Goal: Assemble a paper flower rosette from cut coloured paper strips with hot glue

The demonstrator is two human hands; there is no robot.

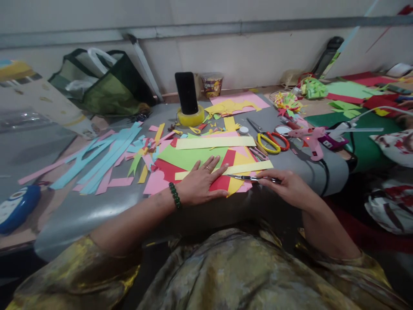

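Observation:
My left hand [201,183] lies flat with its fingers spread, pressing on a pale yellow paper strip [248,167] and the coloured sheets beneath. In my right hand [285,187] is a slim craft knife [247,178], its pointed silver tip toward the left, along the strip's near edge. A second pale yellow strip [216,142] lies farther back, across a green sheet [187,154]. Red paper [221,183], pink paper and yellow paper show under my hand. The strip's middle is hidden by my fingers.
Scissors [272,141] with yellow and red handles lie behind the sheets. A pink glue gun [311,142] stands at the right. A phone [186,92] rests upright on a tape roll [191,117]. Blue paper strips [108,157] spread at the left, near a blue-white object [19,209].

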